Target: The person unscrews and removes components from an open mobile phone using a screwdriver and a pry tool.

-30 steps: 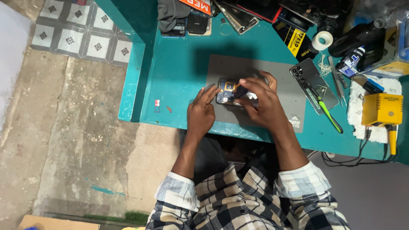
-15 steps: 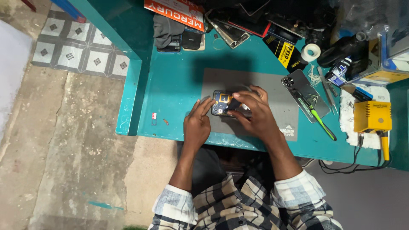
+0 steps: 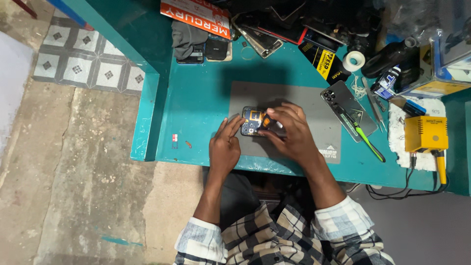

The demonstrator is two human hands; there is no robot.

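An opened phone [image 3: 252, 121] with its inner boards showing lies on a grey work mat [image 3: 314, 105] on the teal table. My left hand [image 3: 224, 146] rests at the phone's left end, fingers spread against its edge. Over the right part of the phone, my right hand [image 3: 289, 132] has its fingertips pinched on a small orange-handled tool [image 3: 265, 120] that touches the phone's inside. Most of the phone's right half is hidden under that hand.
A phone back cover [image 3: 343, 105] with a green-handled tool [image 3: 367, 143] on it lies right of the mat. A yellow box [image 3: 426, 133] on a white cloth sits far right. Tape roll [image 3: 353, 61], dark bottle [image 3: 392, 55] and phone parts crowd the back. The table's left edge [image 3: 147, 118] drops to the floor.
The view has drifted, so the table sits lower and further right in frame. Both hands stay on the phone; the right hand's fingers shifted slightly over it.
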